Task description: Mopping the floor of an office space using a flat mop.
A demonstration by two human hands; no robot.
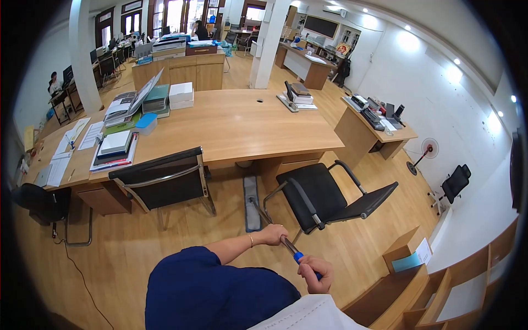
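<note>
Mop (252, 187) held two-handed, its pad (253, 221) down on wooden floor (110, 269)

Closest of all, the person's right hand (316, 273) closes around the blue grip (298, 257) at the upper end of the pole (287, 244). A little farther along, the left hand (270, 235), a thin bracelet (252, 240) at its wrist, is wrapped around the metal. From there it slants down to the long grey-blue pad, lying flat between a black right-hand chair (313, 195), whose metal leg is close by, and a black left-hand chair (170, 179). Past them stretches a broad tabletop (236, 124), loaded at its left with books (157, 96), papers (61, 143) and a blue box (147, 123), at its right with a smaller stack (302, 98). Off to the right, a fan (429, 147) stands near the wall (473, 137). Deeper in the room I see a wooden cabinet (187, 74) bearing a printer (169, 41), a white pillar (268, 49) and, far back, a seated person (201, 31).
</note>
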